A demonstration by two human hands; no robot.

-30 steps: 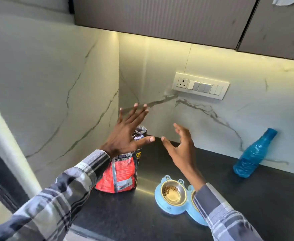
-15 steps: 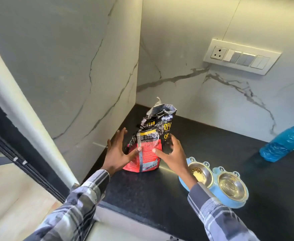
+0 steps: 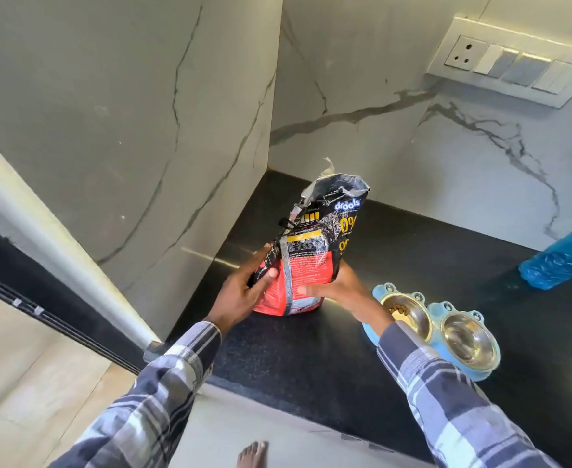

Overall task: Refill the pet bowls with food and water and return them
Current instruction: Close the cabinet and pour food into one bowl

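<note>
A red and black pet food bag (image 3: 315,244) with a torn-open top stands upright on the black counter (image 3: 294,359) near the corner. My left hand (image 3: 244,292) grips its lower left side, thumb on the front. My right hand (image 3: 342,292) holds its lower right side, thumb across the front. Just right of the bag sits a light blue double bowl stand (image 3: 370,332) with two steel bowls: the left bowl (image 3: 409,314) holds a little kibble, the right bowl (image 3: 468,339) looks empty. A blue water bottle (image 3: 561,261) lies at the right edge by the wall.
Marble walls close the corner behind and left of the bag. A socket and switch panel (image 3: 511,67) is on the back wall. The counter's front edge runs below my arms, with my bare foot (image 3: 252,454) on the floor beneath.
My hands dropped from mid-air onto the bag and now hold it on both sides; the view tilted down toward the counter.
</note>
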